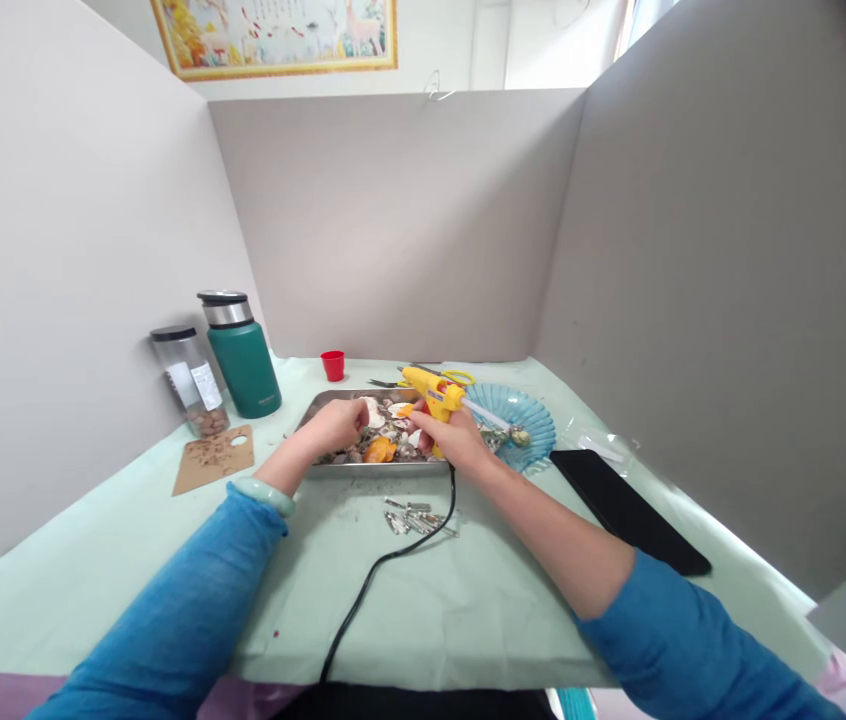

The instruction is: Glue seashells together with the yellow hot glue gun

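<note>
My right hand (457, 437) is wrapped round the handle of a yellow hot glue gun (434, 392). Its nozzle points up and left over a metal tray (370, 470), and a white glue stick (487, 413) sticks out of its back end. A black cord (393, 552) runs down from the gun to the table's front edge. My left hand (342, 424) is over the tray's left part, fingers curled together; whatever they may hold is hidden. Seashells fill the tray, among them an orange shell (380, 450) and a pale shell (373, 412).
Behind the right hand lies a blue scalloped plate (535, 425). Small metallic pieces (419, 519) lie before the tray. At left stand a green bottle (244, 365), a clear jar (190, 385) and a brown card (213, 462). A red cup (333, 366), yellow-handled scissors (459, 377) and a black slab (629, 510) surround the tray.
</note>
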Demonstrator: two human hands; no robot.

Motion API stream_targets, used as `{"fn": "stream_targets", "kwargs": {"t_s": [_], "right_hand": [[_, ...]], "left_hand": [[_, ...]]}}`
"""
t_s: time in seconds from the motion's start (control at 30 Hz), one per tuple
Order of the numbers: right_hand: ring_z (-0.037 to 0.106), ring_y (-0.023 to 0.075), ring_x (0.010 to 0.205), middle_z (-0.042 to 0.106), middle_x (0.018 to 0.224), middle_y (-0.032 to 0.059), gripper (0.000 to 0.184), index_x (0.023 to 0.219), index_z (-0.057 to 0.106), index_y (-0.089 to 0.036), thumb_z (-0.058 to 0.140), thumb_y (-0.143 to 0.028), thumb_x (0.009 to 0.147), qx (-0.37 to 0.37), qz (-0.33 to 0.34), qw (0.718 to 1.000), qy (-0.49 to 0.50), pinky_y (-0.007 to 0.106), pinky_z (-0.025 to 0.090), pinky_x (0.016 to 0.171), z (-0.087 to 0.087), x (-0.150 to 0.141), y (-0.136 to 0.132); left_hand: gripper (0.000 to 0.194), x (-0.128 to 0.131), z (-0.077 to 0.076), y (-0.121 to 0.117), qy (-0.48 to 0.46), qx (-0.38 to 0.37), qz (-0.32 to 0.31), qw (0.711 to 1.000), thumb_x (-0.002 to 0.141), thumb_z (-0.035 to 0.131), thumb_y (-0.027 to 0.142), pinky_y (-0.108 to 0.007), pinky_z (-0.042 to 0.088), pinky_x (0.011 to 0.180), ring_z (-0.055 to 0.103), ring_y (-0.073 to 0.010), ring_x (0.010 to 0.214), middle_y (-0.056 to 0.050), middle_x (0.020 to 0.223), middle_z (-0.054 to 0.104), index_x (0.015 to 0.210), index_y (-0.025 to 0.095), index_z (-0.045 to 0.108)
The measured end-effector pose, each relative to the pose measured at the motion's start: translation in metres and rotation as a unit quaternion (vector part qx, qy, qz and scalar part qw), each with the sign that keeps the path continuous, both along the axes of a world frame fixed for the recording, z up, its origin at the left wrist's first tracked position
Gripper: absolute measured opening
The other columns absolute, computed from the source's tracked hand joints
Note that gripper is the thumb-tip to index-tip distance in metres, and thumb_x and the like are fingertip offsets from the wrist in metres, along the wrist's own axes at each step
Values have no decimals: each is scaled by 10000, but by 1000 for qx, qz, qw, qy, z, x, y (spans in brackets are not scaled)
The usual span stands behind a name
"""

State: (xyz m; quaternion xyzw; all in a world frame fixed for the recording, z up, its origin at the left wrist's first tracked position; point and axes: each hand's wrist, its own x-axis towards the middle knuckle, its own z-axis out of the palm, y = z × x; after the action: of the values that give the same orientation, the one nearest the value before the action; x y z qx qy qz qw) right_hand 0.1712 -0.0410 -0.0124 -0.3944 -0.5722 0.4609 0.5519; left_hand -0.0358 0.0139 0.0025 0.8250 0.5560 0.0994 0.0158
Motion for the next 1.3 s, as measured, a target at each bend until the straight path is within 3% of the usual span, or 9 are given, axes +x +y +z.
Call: {"fn": "stream_targets", "kwargs": {"t_s": [0.27,0.47,0.6,0.8,0.97,1.1,1.3], "right_hand": [[501,74,417,606,618,-36,219,822,546,-178,649,-304,675,-4,-15,997,75,192,427,392,-3,-2,4],[501,63,412,606,609,-41,227,819,541,-173,647,-309,671,-1,-11,997,76,179,429,398,-2,-2,4],[494,61,409,597,604,-45,217,810,539,-179,644,-306,669,-6,-7,997,74,179,423,396,-1,-3,3],[485,65,415,602,608,-42,197,805,546,-186,645,-294,673,-12,-14,998,61,187,418,406,0,-3,2],[482,66,414,605,615,-40,193,813,550,-180,630,-303,688,-7,-16,999,49,185,396,399,2,-1,-1],[486,67,418,608,621,-39,188,812,548,-183,626,-297,684,-10,-16,999,44,187,407,406,2,-1,-1],[492,69,416,594,609,-51,214,823,536,-189,632,-303,670,-7,-1,998,67,189,411,402,-2,-2,4]], "left_hand": [[279,35,6,9,55,3,-21,998,738,505,124,-251,464,743,646,-202,866,-77,952,712,935,197,689],[217,58,13,13,112,-16,-58,992,755,536,180,-312,470,757,663,-255,805,-149,862,716,850,154,729],[179,55,16,7,159,-25,-61,985,710,582,171,-325,471,714,657,-273,766,-163,833,707,809,145,729],[155,24,27,0,170,-43,-10,985,610,651,141,-317,472,735,648,-252,763,-122,797,708,728,191,738],[285,6,34,-5,163,-19,19,986,660,603,142,-350,464,733,645,-295,833,-150,908,711,896,182,758],[331,15,34,-6,122,1,-13,992,727,551,158,-305,454,756,636,-241,846,-108,947,714,990,232,737],[197,51,25,-2,161,-26,-55,985,723,577,152,-317,461,754,652,-262,825,-137,878,707,836,182,736]]}}
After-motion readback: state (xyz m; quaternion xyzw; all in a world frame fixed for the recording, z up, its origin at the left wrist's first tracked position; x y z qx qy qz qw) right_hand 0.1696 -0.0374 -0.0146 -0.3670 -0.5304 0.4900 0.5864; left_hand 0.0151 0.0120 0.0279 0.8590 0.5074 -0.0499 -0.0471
